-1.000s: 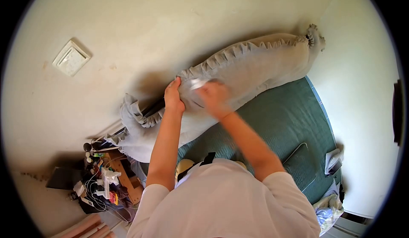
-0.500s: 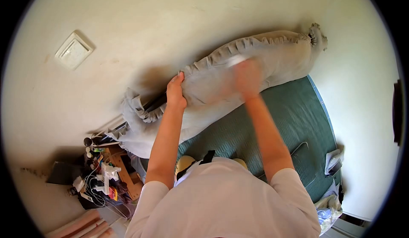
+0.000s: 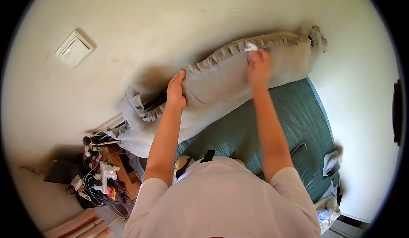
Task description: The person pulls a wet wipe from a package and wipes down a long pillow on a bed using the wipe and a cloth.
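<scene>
A long grey fabric cover (image 3: 221, 82) with a ruffled edge lies over a padded shape against the wall. My left hand (image 3: 176, 91) grips its upper edge left of the middle, thumb on the front and fingers near the ruffle. Farther right, my right hand (image 3: 259, 67) is closed on a small white cloth (image 3: 251, 47), which lies against the cover just below the ruffle. The right hand is slightly blurred.
A green quilted mattress (image 3: 281, 114) stretches below the cover. At the lower left, cables, a white power strip (image 3: 103, 178) and clutter crowd a wooden box (image 3: 123, 169). A light switch (image 3: 75, 48) is on the wall. Bags (image 3: 328, 210) lie at the lower right.
My right hand has moved right and up along the cover with the white cloth. My left hand has stayed at the edge, shifting only slightly in view.
</scene>
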A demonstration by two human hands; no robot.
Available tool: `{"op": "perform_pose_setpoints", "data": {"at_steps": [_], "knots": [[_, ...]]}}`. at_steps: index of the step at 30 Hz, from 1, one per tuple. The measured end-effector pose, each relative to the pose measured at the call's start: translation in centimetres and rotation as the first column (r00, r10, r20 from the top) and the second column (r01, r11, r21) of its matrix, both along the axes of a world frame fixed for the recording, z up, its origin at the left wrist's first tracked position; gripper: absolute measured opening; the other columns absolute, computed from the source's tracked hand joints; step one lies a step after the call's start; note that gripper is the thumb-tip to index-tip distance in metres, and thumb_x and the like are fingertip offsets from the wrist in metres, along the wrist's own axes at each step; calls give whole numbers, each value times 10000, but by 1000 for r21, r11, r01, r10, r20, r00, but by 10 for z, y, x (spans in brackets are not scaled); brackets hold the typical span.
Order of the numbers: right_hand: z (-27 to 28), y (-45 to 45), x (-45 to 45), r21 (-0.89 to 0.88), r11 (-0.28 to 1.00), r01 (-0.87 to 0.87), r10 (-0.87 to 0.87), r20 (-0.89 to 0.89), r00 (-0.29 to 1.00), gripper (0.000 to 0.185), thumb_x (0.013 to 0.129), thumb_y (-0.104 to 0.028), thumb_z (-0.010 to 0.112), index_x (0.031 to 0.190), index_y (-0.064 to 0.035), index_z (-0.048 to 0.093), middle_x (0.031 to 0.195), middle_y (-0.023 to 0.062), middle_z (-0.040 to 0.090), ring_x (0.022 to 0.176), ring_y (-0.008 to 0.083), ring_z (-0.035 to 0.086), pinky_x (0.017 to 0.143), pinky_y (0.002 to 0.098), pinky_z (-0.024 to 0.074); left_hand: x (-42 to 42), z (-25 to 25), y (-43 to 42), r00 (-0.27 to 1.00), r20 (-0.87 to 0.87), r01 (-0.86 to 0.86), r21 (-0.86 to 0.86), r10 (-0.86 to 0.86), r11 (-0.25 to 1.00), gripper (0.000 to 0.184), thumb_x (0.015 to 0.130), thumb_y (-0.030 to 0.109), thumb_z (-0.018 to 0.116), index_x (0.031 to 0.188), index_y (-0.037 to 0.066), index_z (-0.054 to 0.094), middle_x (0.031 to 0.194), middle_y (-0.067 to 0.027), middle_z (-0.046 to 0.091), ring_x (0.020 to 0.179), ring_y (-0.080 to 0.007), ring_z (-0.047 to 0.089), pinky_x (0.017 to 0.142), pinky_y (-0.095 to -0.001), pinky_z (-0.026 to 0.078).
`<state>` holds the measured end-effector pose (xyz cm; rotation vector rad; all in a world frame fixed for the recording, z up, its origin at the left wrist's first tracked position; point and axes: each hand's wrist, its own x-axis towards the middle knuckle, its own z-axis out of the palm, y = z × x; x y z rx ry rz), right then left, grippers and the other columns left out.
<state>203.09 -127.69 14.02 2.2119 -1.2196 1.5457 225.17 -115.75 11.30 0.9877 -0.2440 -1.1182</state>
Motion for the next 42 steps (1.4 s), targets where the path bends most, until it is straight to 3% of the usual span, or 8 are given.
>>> {"op": "perform_pose_setpoints", "data": {"at_steps": [8, 15, 17, 22, 29, 34, 39, 42], "knots": [[-51, 94, 96, -78, 890, -449, 434, -151, 888, 99, 798, -123, 590, 885, -110, 635, 833, 76, 603, 755, 268, 587, 652, 413, 480, 21, -12, -6, 977, -189, 95, -7, -95, 995, 209, 919, 168, 522, 1021, 13, 619, 983, -52, 633, 875, -160, 579, 819, -292, 460], [-6, 3, -44, 87, 985, 152, -168, 235, 957, 85, 796, -56, 581, 867, -29, 620, 879, 131, 567, 709, 287, 557, 629, 377, 447, 2, 4, 3, 904, 419, 57, 65, -79, 996, 261, 892, 211, 574, 1037, -3, 606, 958, -52, 617, 882, -190, 575, 758, -333, 446], [-30, 17, -11, 291, 822, -490, -24, 876, 481, 127, 826, -54, 566, 942, -23, 604, 979, 157, 531, 756, 290, 552, 656, 372, 446, -25, 32, 8, -102, 992, -356, -110, 78, 928, 285, 857, 266, 598, 1025, 37, 626, 978, -80, 580, 906, -252, 551, 791, -391, 420], [-29, 51, 3, -97, 960, -261, 265, 24, 964, 172, 753, -39, 606, 922, -51, 633, 1061, 117, 548, 792, 306, 543, 684, 377, 443, -81, 36, -24, -456, 875, -141, -252, 163, 957, 281, 838, 321, 601, 979, 84, 653, 928, -91, 591, 846, -292, 558, 765, -401, 432], [2, -47, -78, -20, 999, 26, -22, 181, 983, 139, 771, -134, 584, 876, -74, 653, 866, 122, 619, 802, 304, 572, 698, 393, 452, -51, 19, -43, 630, 776, 126, -101, -1, 987, 162, 897, 147, 578, 886, -5, 634, 717, 35, 568, 665, -43, 441, 610, -206, 387], [2, 37, 16, 57, 910, -411, 401, 132, 906, 72, 781, -92, 606, 832, -44, 620, 768, 117, 595, 771, 297, 575, 682, 361, 469, -45, 27, -40, 745, 657, 190, -49, -111, 981, 144, 902, 132, 565, 885, 1, 624, 743, 47, 560, 663, -46, 440, 611, -203, 373], [6, -43, -38, 556, 788, 265, -421, 172, 891, 130, 818, -139, 551, 896, -85, 641, 881, 114, 611, 831, 305, 577, 765, 401, 464, -47, 28, -38, 783, 616, 225, -142, -92, 964, 128, 910, 124, 555, 890, 13, 616, 754, 53, 552, 671, -36, 441, 616, -197, 371], [-8, 7, -11, 28, 983, -179, 178, 39, 983, 109, 794, -100, 566, 871, -80, 642, 884, 108, 614, 820, 307, 576, 723, 406, 481, -51, 28, -44, 834, 530, 224, -73, -152, 972, 127, 912, 133, 557, 885, 21, 611, 762, 52, 547, 691, -32, 439, 632, -191, 368]]}}
